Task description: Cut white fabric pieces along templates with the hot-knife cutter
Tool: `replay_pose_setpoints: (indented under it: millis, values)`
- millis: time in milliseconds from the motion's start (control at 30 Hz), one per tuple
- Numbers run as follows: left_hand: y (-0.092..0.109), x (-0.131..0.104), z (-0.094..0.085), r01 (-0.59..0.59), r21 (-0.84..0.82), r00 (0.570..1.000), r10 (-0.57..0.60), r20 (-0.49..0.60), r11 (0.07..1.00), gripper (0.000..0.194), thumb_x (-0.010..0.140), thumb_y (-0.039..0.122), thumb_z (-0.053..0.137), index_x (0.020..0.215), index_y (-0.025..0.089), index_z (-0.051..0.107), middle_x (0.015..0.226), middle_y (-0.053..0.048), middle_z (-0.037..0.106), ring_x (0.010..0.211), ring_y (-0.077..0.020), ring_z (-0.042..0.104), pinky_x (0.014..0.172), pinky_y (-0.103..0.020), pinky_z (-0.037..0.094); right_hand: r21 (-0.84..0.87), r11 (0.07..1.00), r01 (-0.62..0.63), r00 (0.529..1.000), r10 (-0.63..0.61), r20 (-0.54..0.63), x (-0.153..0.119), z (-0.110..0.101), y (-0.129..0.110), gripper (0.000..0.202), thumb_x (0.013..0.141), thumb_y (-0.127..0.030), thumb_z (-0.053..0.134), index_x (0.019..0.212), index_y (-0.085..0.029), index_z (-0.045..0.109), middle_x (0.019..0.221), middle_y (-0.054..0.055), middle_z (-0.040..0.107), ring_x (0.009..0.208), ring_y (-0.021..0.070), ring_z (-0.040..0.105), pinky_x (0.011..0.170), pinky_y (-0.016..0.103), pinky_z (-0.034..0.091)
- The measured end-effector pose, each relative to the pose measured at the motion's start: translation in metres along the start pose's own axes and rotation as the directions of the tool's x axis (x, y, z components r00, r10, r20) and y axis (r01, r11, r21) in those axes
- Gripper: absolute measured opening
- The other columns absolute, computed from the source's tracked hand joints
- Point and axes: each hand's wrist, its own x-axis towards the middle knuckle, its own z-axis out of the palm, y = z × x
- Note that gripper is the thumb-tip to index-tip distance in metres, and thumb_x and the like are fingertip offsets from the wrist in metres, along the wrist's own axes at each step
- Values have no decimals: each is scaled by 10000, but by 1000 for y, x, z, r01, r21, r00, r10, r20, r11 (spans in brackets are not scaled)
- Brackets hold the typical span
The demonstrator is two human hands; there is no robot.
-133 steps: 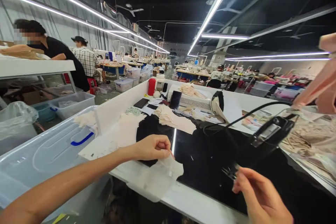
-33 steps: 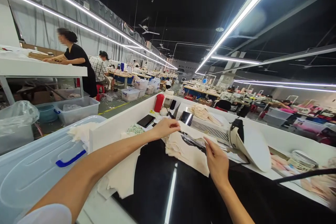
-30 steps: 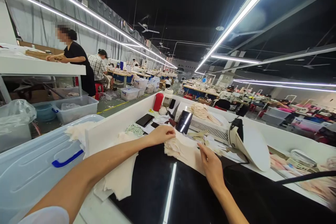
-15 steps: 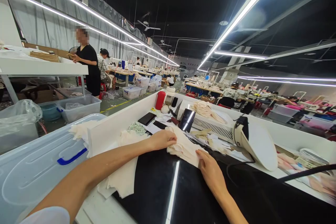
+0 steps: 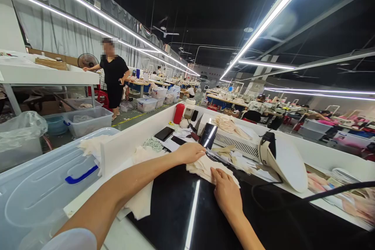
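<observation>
A stack of cream fabric pieces lies on the glossy black work surface. My left hand is at its far edge, closed, with the fingertips pressed together next to a thin shiny strip; what they hold is too small to make out. My right hand rests on the stack's right part, fingers laid over the top piece. Just beyond my left fingertips stands a dark, glossy curved object. More cream fabric lies under and beside my left forearm.
Behind the stack are a phone, tangled pale green cord, a red container and a vented white machine. A white visor cap sits at right. A blue-lidded bin is at left; a co-worker stands beyond.
My left hand has moved off the fabric's top towards its far edge. My right hand has slid left onto the stack. The co-worker has turned and stepped right.
</observation>
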Motion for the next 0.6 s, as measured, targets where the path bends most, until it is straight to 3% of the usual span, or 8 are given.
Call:
replay_pose_setpoints:
  millis: [100,167,267,367,500,600]
  values:
    - [1,-5,4,23,-9,997,-22,75,1000,251,1031,264,541,1118,171,758,1246,-77,757,1196,-229,686,1081,-314,487,46,999,9,1000,-9,-1,-5,11,3,686,773,64,405,1368,-162,659,1363,127,684,1236,311,625,1059,429,504]
    - [0,-12,-2,46,-18,996,-45,77,999,278,1038,279,541,1197,168,740,1347,-83,714,1279,-223,643,1124,-304,452,91,996,12,1000,-10,-17,-6,15,7,693,757,53,397,1373,-150,642,1371,141,673,1260,317,615,1084,452,493]
    - [-4,-28,-29,105,-23,993,-104,51,994,324,1066,297,496,1284,188,710,1432,-60,663,1343,-208,596,1158,-288,413,183,983,23,998,-12,-60,-5,16,12,651,779,4,384,1378,-129,603,1380,170,647,1302,316,594,1116,478,475]
    - [-14,-53,-67,207,5,978,-207,35,978,317,1077,314,476,1197,202,748,1311,-33,727,1247,-227,648,1098,-305,465,292,954,61,993,-28,-117,-7,10,11,545,892,-105,338,1383,-131,572,1366,169,641,1292,296,606,1127,476,479]
    - [-27,-100,-106,410,84,909,-414,41,908,275,1047,385,601,1163,158,706,1186,-75,714,1081,-241,688,973,-426,567,482,875,41,990,29,-136,-24,2,8,474,984,-303,309,1316,-199,631,1315,131,688,1249,297,652,1117,513,494]
    - [-32,-134,-113,539,135,831,-551,75,831,346,1024,395,652,1273,156,638,1267,-99,654,1086,-244,673,929,-448,597,647,758,-87,991,130,-19,-43,-3,6,467,952,-443,380,1210,-243,714,1271,106,737,1210,320,689,1071,515,542]
